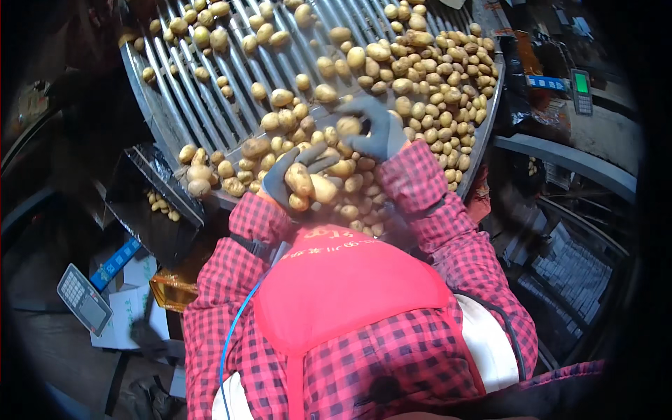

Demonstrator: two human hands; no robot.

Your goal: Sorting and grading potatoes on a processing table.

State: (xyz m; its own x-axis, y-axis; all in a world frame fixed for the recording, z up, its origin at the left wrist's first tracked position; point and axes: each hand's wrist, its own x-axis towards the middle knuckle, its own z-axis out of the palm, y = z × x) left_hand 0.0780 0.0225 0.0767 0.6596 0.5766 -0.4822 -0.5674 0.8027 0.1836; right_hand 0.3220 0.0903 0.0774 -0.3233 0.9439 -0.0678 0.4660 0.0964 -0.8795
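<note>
Potatoes [436, 94] cover much of a sorting table made of metal slats [210, 105]. My left hand [278, 176], in a grey-blue work glove, cradles several potatoes [299, 179] just in front of my red apron [352, 283]. Farther out and to the right, my right hand [380, 128], gloved the same way, has its thumb and fingers curled around a single potato [348, 126]. More potatoes lie beneath and between both hands, and the densest heap spreads along the table's right side.
At the left stands a box lined with black plastic [152, 199], some potatoes inside it. Scales with keypad displays are at lower left [84, 299] and upper right [581, 92]. A raised metal rim [485, 126] edges the table. A blue cable [236, 320] runs along my left side.
</note>
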